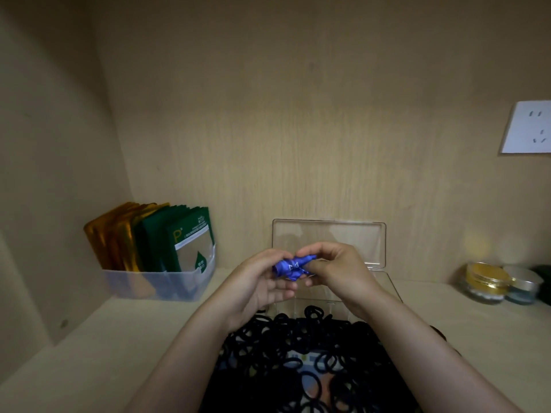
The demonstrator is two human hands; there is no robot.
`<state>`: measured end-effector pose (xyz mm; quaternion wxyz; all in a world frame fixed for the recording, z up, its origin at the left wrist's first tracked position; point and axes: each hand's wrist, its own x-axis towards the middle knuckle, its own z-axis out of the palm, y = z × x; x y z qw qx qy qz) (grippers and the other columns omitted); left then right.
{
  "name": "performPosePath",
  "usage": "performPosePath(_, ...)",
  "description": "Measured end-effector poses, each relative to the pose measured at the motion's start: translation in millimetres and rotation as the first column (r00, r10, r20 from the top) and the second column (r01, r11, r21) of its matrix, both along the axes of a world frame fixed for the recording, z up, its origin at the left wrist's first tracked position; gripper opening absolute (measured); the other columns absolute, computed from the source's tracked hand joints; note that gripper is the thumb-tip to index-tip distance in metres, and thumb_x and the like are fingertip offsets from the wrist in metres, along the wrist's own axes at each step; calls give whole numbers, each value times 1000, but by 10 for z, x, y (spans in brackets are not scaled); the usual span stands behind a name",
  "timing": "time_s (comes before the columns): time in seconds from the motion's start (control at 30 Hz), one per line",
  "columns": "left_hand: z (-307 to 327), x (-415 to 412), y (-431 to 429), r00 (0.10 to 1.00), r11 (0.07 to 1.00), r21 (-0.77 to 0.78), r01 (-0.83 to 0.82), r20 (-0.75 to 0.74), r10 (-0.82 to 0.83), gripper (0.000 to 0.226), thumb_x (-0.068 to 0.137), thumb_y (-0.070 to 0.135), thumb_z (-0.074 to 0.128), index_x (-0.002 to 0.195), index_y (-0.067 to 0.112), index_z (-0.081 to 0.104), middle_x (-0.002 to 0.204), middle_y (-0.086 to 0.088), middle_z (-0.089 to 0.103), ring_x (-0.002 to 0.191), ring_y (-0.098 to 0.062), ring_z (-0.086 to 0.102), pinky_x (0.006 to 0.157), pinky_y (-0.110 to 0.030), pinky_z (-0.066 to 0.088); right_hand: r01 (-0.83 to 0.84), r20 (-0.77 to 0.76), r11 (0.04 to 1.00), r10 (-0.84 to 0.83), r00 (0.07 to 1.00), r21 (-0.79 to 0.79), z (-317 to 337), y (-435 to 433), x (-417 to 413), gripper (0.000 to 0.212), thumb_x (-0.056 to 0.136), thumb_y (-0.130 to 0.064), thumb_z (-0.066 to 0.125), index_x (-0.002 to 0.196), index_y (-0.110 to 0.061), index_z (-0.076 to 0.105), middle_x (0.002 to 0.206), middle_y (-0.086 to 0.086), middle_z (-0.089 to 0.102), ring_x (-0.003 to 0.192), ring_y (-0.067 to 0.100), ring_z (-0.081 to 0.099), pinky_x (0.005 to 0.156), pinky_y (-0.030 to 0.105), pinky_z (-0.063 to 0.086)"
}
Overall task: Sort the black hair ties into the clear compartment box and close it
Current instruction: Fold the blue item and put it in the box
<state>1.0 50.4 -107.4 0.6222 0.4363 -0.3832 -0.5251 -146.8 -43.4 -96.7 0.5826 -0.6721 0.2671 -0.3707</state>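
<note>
A big heap of black hair ties [301,356] lies on the shelf in front of me, covering a patterned sheet. Behind it stands the clear compartment box [393,290] with its lid [328,234] propped open against the back wall. Some ties lie at the box's near edge. Above the box, my left hand [259,281] and my right hand [337,269] both pinch a crumpled blue shiny ribbon [290,268] held between them.
A clear bin [158,283] of gold and green sachets stands at the back left. Two small jars, one gold-lidded [487,281] and one silver-lidded [523,286], sit at the right. A white wall socket [527,126] is on the back panel.
</note>
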Motion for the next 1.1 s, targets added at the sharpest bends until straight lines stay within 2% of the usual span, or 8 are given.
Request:
performPosePath(0.13, -62, 66, -23, 991, 996, -20, -87, 96, 89, 12, 95, 4, 59, 105, 10, 63, 92, -17, 69, 74, -19, 66, 71, -29, 59, -36, 82, 993, 27, 996, 112, -43, 46, 76, 27, 94, 7, 54, 111, -11, 66, 93, 17, 70, 70, 24, 67, 60, 30, 58)
performPosePath(0.27, -110, 142, 9, 978, 988, -74, -138, 149, 148, 28, 90, -1, 65, 116, 7, 58, 94, -14, 72, 77, -18, 70, 74, -27, 60, -150, 69, 931, 134, 989, 333, -47, 100, 118, 23, 97, -19, 57, 107, -3, 70, 94, 16, 70, 85, 28, 65, 67, 32, 56)
performPosePath(0.4, -163, 141, 8, 934, 980, -87, -180, 298, 198, 20, 88, 0, 68, 108, 3, 65, 98, -21, 72, 81, -21, 71, 77, -28, 61, -38, -15, 968, 43, 999, 247, -109, 146, 208, 20, 94, -15, 64, 105, 0, 71, 96, 18, 75, 75, 23, 71, 66, 28, 58)
performPosePath(0.5, -159, 149, -13, 912, 972, -90, -216, 336, 234, 5, 93, 8, 65, 97, 9, 67, 88, -13, 72, 74, -20, 69, 73, -31, 60, 5, -15, 972, -2, 1000, 236, -113, 156, 256, 15, 95, -10, 63, 102, 0, 70, 93, 20, 76, 73, 27, 73, 65, 28, 59)
performPosePath(0.63, -168, 248, -50, 861, 946, -86, -311, 396, 319, 14, 96, 14, 60, 85, 18, 69, 79, -6, 71, 63, -13, 67, 62, -26, 57, 50, -123, 993, -37, 992, 105, -47, 150, 346, 7, 93, -7, 64, 94, -5, 71, 87, 13, 75, 70, 19, 72, 68, 31, 58)
performPosePath(0.8, -191, 387, -84, 630, 797, -260, -545, 499, 595, 10, 82, 14, 77, 86, 21, 71, 85, 5, 73, 70, -3, 62, 66, -11, 47, 84, -253, 993, -104, 962, -88, 109, 96, 536, 11, 88, -5, 71, 97, 1, 70, 91, 19, 74, 72, 21, 71, 67, 32, 57)
performPosePath(0.93, -252, 448, -101, 645, 862, -217, -457, 587, 490, 17, 86, 21, 72, 102, 26, 74, 92, 9, 73, 81, 1, 63, 75, -11, 46, 167, -338, 973, -213, 917, -159, 207, -47, 641, 7, 84, -3, 74, 85, -1, 67, 84, 22, 70, 63, 24, 67, 61, 35, 57)
performPosePath(1.1, -427, 486, -138, 620, 907, -116, -404, 695, 364, 23, 91, 19, 60, 109, 31, 67, 93, 11, 67, 82, -3, 60, 66, -15, 42, 76, -676, 966, -228, 700, -247, 199, -152, 764, 23, 79, -3, 75, 98, 10, 70, 78, 22, 68, 74, 36, 73, 76, 52, 61)
